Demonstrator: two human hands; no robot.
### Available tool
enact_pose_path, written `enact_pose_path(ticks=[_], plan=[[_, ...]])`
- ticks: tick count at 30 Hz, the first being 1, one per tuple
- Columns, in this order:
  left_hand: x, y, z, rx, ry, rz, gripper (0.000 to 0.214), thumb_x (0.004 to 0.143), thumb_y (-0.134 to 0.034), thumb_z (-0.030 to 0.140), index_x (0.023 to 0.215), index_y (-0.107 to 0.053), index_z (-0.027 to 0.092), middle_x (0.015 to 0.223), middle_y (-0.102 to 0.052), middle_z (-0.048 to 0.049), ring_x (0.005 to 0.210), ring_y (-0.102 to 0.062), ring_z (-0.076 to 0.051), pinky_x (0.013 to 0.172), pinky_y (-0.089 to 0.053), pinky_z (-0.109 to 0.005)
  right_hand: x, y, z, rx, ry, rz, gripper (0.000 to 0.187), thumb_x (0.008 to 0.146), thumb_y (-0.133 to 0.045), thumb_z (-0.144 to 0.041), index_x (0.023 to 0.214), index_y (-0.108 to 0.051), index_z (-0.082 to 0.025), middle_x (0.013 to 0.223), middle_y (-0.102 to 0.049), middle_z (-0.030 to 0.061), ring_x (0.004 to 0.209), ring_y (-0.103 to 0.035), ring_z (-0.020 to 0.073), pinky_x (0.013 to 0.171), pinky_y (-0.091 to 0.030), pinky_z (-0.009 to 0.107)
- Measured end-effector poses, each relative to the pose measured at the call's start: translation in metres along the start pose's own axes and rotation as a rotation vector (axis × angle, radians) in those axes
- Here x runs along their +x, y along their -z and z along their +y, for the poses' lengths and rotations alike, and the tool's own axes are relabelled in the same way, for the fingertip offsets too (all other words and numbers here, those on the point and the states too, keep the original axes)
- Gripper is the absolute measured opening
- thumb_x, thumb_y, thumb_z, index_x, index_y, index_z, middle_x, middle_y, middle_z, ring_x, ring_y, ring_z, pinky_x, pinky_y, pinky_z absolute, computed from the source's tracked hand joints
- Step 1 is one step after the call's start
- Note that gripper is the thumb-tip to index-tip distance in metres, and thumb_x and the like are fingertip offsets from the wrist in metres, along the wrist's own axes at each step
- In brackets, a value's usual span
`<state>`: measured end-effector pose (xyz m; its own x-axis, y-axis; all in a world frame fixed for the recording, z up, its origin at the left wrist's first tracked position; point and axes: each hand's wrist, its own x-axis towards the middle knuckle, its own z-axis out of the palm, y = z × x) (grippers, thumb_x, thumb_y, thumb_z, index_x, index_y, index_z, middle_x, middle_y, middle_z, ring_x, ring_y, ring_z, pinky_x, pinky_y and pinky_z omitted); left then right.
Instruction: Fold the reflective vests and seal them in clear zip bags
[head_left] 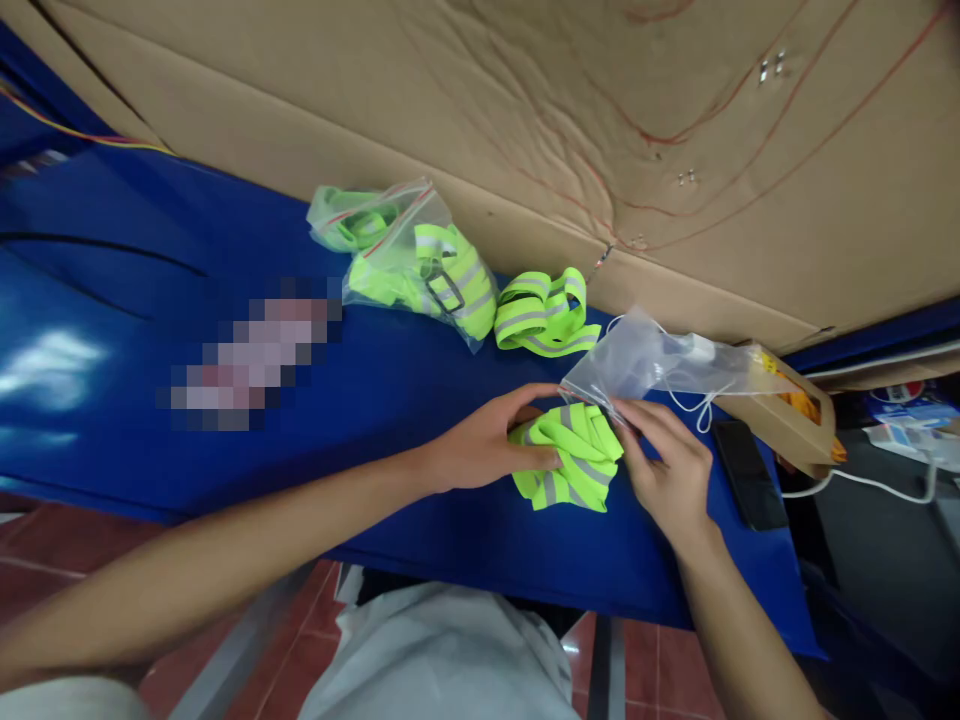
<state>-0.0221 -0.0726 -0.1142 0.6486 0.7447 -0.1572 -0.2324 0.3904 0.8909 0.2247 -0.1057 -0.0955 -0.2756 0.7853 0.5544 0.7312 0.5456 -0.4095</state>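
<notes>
Both grips close on one bundle: my left hand (pixel 487 440) curls its fingers over the near-left side of the folded yellow-green reflective strap (pixel 574 458), pressing it to the blue tabletop (pixel 390 400), while my right hand (pixel 667 470) pinches the mouth of the clear plastic bag (pixel 637 360) where it meets the strap's far-right corner. I judge the bag opening narrow against the bulk of the folds, so the strap could spring loose and unfold if my left fingers ease off. Thin plastic pinched that tightly might tear or slip free. Just right of my right hand lies a dark phone (pixel 746 472), near the tabletop edge; a stray wrist could knock it off. Farther away, another loose strap (pixel 541 312) and filled bags (pixel 420 262) rest safely apart.
</notes>
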Motion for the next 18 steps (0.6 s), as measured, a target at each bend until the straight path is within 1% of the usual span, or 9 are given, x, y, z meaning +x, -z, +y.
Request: enact_pose_path(ticks=[2, 4, 6, 8, 10, 12, 15, 18], plan=[[0.001, 0.001, 0.002, 0.040, -0.041, -0.052, 0.065, 0.081, -0.085, 0.024, 0.139, -0.058, 0.020, 0.127, -0.071, -0.0095, 0.117, -0.069, -0.023, 0.100, -0.054, -0.036, -0.001, 0.001, -0.001, -0.060, 0.076, 0.002, 0.043, 0.094, -0.067, -0.004, 0.132, -0.073, -0.023, 0.115, -0.077, 0.0084, 0.102, -0.074, 0.0201, 0.092, -0.059, 0.033], [0.001, 0.000, 0.003, 0.086, -0.076, -0.077, 0.058, 0.082, -0.083, 0.023, 0.136, -0.061, 0.019, 0.133, -0.070, -0.0095, 0.122, -0.067, -0.024, 0.105, -0.051, -0.037, -0.001, 0.002, -0.006, -0.059, 0.067, 0.017, 0.044, 0.093, -0.068, -0.003, 0.132, -0.073, -0.023, 0.113, -0.078, 0.0078, 0.100, -0.074, 0.0189, 0.091, -0.059, 0.032], [-0.001, 0.000, 0.003, 0.183, -0.093, -0.055, 0.055, 0.082, -0.083, 0.022, 0.133, -0.063, 0.020, 0.128, -0.071, -0.0077, 0.119, -0.067, -0.024, 0.102, -0.052, -0.037, -0.001, 0.002, -0.013, -0.017, -0.007, 0.012, 0.041, 0.094, -0.067, -0.004, 0.129, -0.074, -0.023, 0.112, -0.078, 0.0063, 0.099, -0.074, 0.0172, 0.091, -0.059, 0.029], [-0.004, -0.001, 0.002, 0.277, -0.085, -0.012, 0.049, 0.081, -0.084, 0.024, 0.125, -0.064, 0.020, 0.119, -0.073, -0.0057, 0.112, -0.068, -0.024, 0.096, -0.052, -0.036, -0.002, 0.002, -0.020, -0.001, -0.034, -0.015, 0.039, 0.095, -0.067, -0.004, 0.129, -0.074, -0.023, 0.111, -0.077, 0.0055, 0.099, -0.074, 0.0163, 0.091, -0.059, 0.028], [-0.006, -0.001, 0.003, 0.315, -0.068, 0.033, 0.042, 0.081, -0.085, 0.027, 0.116, -0.063, 0.019, 0.110, -0.073, -0.0042, 0.105, -0.069, -0.023, 0.090, -0.052, -0.035, -0.002, 0.004, -0.024, -0.028, 0.008, -0.037, 0.043, 0.095, -0.068, -0.004, 0.133, -0.072, -0.023, 0.112, -0.076, 0.0058, 0.100, -0.073, 0.0165, 0.091, -0.059, 0.028], [-0.007, -0.001, 0.004, 0.281, -0.075, 0.067, 0.040, 0.082, -0.085, 0.031, 0.110, -0.060, 0.018, 0.107, -0.071, -0.0037, 0.101, -0.068, -0.022, 0.087, -0.052, -0.034, -0.003, 0.006, -0.026, -0.075, 0.061, -0.031, 0.048, 0.093, -0.071, -0.004, 0.137, -0.070, -0.024, 0.114, -0.074, 0.0060, 0.100, -0.072, 0.0165, 0.092, -0.059, 0.028], [-0.005, 0.000, 0.004, 0.228, -0.148, 0.133, 0.044, 0.083, -0.086, 0.034, 0.111, -0.057, 0.018, 0.106, -0.067, -0.0033, 0.099, -0.065, -0.019, 0.086, -0.051, -0.032, -0.003, 0.008, -0.025, -0.163, 0.121, 0.010, 0.053, 0.092, -0.071, -0.002, 0.139, -0.069, -0.026, 0.114, -0.071, 0.0061, 0.098, -0.072, 0.0162, 0.089, -0.060, 0.027], [-0.003, -0.002, 0.002, 0.180, -0.238, 0.192, 0.042, 0.085, -0.084, 0.032, 0.110, -0.054, 0.018, 0.104, -0.061, -0.0018, 0.095, -0.060, -0.015, 0.083, -0.051, -0.028, -0.005, 0.007, -0.023, -0.251, 0.158, 0.054, 0.049, 0.092, -0.070, -0.002, 0.135, -0.070, -0.025, 0.114, -0.067, 0.0070, 0.098, -0.071, 0.0170, 0.088, -0.061, 0.029]])
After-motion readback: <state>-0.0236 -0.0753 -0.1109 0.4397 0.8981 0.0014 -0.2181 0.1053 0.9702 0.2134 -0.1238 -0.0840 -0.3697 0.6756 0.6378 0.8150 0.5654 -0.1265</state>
